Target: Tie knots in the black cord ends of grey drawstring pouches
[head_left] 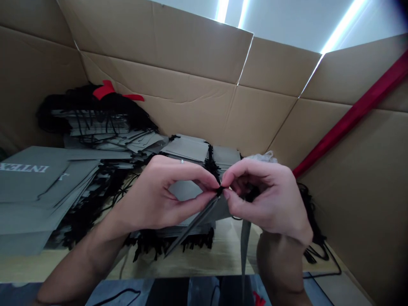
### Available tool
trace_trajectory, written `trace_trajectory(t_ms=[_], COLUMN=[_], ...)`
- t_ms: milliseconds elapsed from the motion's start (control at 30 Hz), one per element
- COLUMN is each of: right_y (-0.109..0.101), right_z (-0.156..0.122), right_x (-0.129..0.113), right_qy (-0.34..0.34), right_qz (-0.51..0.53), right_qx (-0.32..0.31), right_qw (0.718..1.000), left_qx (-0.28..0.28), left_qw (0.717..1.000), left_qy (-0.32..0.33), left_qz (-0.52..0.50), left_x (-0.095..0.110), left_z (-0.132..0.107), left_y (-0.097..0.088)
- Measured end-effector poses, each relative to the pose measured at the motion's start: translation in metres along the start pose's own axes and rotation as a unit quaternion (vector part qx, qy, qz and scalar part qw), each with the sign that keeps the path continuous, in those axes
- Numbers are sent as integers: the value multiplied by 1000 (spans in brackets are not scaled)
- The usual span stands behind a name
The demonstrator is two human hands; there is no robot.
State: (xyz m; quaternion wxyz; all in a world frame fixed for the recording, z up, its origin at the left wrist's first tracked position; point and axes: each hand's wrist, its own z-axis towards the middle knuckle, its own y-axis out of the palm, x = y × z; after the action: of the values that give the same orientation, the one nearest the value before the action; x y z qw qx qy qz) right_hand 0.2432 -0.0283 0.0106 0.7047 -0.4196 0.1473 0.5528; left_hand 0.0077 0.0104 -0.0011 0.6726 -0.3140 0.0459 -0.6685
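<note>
Left hand among grey card stacks; cardboard wall behind

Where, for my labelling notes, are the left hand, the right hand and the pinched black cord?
Left hand [153,192]: head view, on its back.
Right hand [278,197]: head view, on its back.
Black cord [219,191]: head view, pinched part.

Left hand: thin ring on one finger, silvery, a small bright spot on top. Fingers tapering toward the tips. Right hand: bare, broad across the back, rounded knuckles. Left forearm and right forearm: bare where seen. Clothing lower down: too dim to make out.
</note>
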Motion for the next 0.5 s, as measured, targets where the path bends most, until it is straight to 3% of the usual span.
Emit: trace_trajectory(t_ms=[267,500], right_y=[-2,-4], right_z=[-2,-5], right_x=[-2,-6], right_qy=[22,-66], right_qz=[-36,-162], right_qx=[-11,-2], right_qw=[999,985], left_qx=[42,36], left_qw=[992,972], left_qy=[85,120], left_qz=[82,198], left_x=[-3,3], left_z=[-6,-16], left_y=[8,14])
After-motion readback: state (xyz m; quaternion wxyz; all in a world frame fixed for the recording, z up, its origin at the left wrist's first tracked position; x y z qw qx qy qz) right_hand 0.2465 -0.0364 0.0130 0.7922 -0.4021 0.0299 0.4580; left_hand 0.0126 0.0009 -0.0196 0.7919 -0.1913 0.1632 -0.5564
